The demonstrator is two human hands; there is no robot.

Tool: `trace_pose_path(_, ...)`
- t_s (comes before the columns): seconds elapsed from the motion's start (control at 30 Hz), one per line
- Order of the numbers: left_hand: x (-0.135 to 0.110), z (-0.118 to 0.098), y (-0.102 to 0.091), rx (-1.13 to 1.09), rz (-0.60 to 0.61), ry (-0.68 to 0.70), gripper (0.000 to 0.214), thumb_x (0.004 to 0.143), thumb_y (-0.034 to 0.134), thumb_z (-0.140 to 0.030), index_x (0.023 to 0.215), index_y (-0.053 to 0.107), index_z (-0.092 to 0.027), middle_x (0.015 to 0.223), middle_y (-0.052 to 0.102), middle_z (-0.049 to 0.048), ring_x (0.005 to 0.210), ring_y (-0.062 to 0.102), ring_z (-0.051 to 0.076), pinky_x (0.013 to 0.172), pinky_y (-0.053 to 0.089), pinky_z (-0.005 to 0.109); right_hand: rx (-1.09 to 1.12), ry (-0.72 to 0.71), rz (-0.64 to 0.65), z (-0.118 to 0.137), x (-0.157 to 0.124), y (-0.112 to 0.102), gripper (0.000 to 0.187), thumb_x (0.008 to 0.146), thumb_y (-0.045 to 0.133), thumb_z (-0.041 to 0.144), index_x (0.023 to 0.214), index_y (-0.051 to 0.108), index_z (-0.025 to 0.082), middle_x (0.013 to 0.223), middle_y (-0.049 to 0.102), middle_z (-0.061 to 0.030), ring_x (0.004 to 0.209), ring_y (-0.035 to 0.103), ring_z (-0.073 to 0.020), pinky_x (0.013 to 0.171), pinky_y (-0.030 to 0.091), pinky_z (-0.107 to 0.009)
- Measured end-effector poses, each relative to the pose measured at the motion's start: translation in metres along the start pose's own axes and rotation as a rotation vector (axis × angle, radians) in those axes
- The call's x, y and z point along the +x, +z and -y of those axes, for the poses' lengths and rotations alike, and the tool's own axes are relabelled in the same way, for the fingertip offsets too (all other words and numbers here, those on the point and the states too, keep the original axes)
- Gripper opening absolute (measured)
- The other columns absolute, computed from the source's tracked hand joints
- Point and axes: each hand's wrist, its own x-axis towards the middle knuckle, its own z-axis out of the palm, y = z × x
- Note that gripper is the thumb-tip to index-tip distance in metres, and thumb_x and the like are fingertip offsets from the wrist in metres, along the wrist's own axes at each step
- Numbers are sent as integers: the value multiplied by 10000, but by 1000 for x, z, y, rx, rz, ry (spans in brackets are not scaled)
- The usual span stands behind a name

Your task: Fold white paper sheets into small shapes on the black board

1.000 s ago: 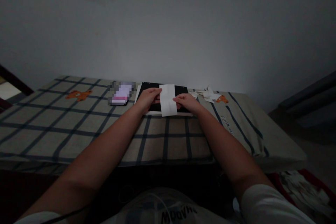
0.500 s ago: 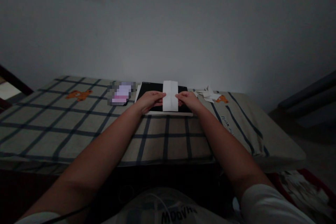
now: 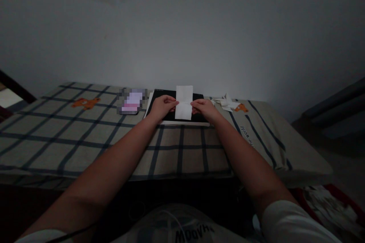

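A strip of white paper (image 3: 184, 102) with a crease across its middle is held up over a black notebook (image 3: 171, 93). My left hand (image 3: 164, 107) pinches its left edge between thumb and fingers. On the opposite edge, my right hand (image 3: 205, 108) pinches it at about the same height. Both hands are closed on the paper, and the lower fingers are partly hidden. Under the notebook, edges of white sheets stick out at the left and front.
Folded white paper pieces (image 3: 226, 102) lie in a small pile right of the notebook. A phone (image 3: 132, 101), partly pixelated, is on the left. A checked cloth (image 3: 85, 136) covers the table, which stands against a grey wall (image 3: 182, 30). At lower right is a red container (image 3: 339, 201).
The paper has shifted slightly left and up and tilted a little, its middle crease showing differently. My left hand has risen slightly; my right hand is almost where it was.
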Motion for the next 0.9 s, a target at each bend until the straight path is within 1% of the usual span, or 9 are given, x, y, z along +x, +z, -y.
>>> trace_pose_path(0.1, -1, 1, -1, 228, -16, 167, 140, 732, 758, -279, 784, 695, -165, 742, 690, 36, 654, 609, 143, 676, 506, 286, -35, -26, -52, -1, 1, 1, 193, 714, 759, 329, 722, 657, 166, 605, 619, 9, 557, 563, -106, 602, 498, -270)
trace_pose_path(0.17, -3, 2, -1, 307, -7, 230, 146, 749, 746, -296, 820, 727, -169, 790, 715, 50, 703, 631, 159, 721, 504, 296, -52, -60, -85, -2, 3, 1, 215, 709, 755, 351, 692, 645, 168, 586, 599, 17, 533, 539, -100, 584, 481, -269)
trace_pose_path(0.23, -4, 3, 1, 331, 2, 254, 203, 745, 758, -323, 876, 746, -169, 843, 735, 66, 752, 649, 175, 755, 507, 304, -58, -85, -86, -4, 3, 1, 247, 699, 756, 385, 675, 636, 171, 579, 586, 23, 524, 526, -98, 576, 469, -268)
trace_pose_path(0.3, -5, 4, 3, 319, 17, 242, 287, 734, 773, -374, 930, 752, -165, 887, 746, 82, 785, 664, 191, 775, 514, 316, -68, -96, -60, -4, 3, 2, 280, 682, 762, 425, 677, 635, 175, 591, 588, 22, 535, 531, -100, 585, 469, -270)
trace_pose_path(0.43, -6, 7, 7, 202, 89, 130, 527, 686, 803, -475, 1097, 724, -155, 937, 751, 107, 838, 687, 224, 782, 532, 340, -89, -110, -23, -2, 0, 6, 340, 646, 766, 497, 699, 636, 188, 606, 593, 24, 563, 548, -107, 601, 472, -268)
trace_pose_path(0.5, -7, 8, 9, 142, 154, 91, 641, 663, 818, -487, 1187, 683, -145, 984, 747, 121, 891, 690, 240, 777, 538, 346, -90, -129, -4, -1, -1, 8, 357, 639, 761, 517, 705, 638, 189, 606, 594, 26, 562, 544, -106, 593, 466, -262)
trace_pose_path(0.6, -10, 6, 11, 65, 239, 53, 753, 642, 832, -479, 1274, 621, -129, 1086, 723, 147, 940, 686, 253, 750, 541, 344, -104, -150, 19, 0, -3, 10, 365, 647, 749, 531, 715, 640, 189, 611, 598, 26, 561, 539, -102, 582, 455, -252)
trace_pose_path(0.73, -12, 2, 15, -46, 298, -12, 830, 622, 850, -441, 1330, 566, -117, 1127, 703, 169, 946, 683, 252, 722, 535, 332, -91, -138, 30, -1, -3, 9, 376, 648, 747, 538, 741, 636, 191, 639, 616, 21, 576, 551, -100, 604, 473, -249)
trace_pose_path(0.9, -12, 5, 16, -114, 350, 1, 792, 616, 862, -365, 1310, 577, -110, 1096, 712, 155, 964, 678, 232, 817, 507, 345, -29, -149, 9, -4, -1, 9, 379, 623, 780, 514, 761, 632, 193, 698, 632, 19, 632, 581, -103, 625, 501, -243)
